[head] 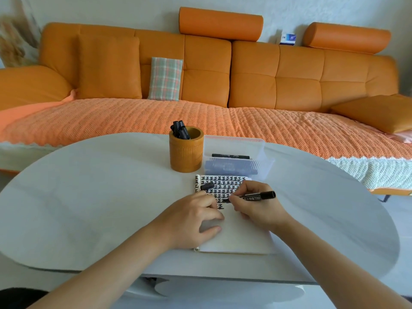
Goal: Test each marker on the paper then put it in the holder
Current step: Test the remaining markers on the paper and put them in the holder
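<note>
A white notebook page [238, 233] lies on the white table [100, 197], its upper part filled with rows of black marks. My right hand [256, 206] grips a black marker [254, 196] with its tip on the paper at the last row of marks. My left hand [191, 217] rests on the page's left side and pinches the marker's black cap [207, 186] between fingertips. Behind the page stands a round wooden holder [186, 152] with several black markers [180, 130] upright in it.
A clear plastic box [236, 159] right of the holder contains more black markers. An orange sofa [200, 85] with a knitted cover stretches behind the table. The table's curved front edge is close to me.
</note>
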The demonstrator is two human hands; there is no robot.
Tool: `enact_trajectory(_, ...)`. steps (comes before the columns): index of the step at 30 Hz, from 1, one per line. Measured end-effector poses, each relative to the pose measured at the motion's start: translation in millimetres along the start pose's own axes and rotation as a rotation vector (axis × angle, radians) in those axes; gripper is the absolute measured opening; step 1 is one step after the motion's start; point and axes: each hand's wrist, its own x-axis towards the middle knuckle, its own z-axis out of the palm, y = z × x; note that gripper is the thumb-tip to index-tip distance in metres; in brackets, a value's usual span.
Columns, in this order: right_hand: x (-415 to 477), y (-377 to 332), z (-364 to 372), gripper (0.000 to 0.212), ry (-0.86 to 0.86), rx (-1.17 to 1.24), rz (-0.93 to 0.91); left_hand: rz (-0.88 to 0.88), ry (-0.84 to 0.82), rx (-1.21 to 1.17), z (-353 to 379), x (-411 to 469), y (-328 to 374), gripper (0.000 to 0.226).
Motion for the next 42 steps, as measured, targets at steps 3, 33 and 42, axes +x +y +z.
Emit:
enact_trajectory(3,1.3,2.3,1.5,0.017,-0.019,-0.044,-0.012,-0.016,0.002,-0.023,0.3,-0.4,-0.4,0.025)
enact_trajectory(33,1.8,13.6,-0.2,0.024,-0.081,-0.129,-0.099,-0.070,-0.001,-0.077,1.1,0.3,-0.6,0.031)
enact_trajectory(42,4.4,15.4,0.8,0.019,-0.071,-0.125,-0.093,-0.066,0.000,-0.075,2.1,0.6,-2.2,0.030)
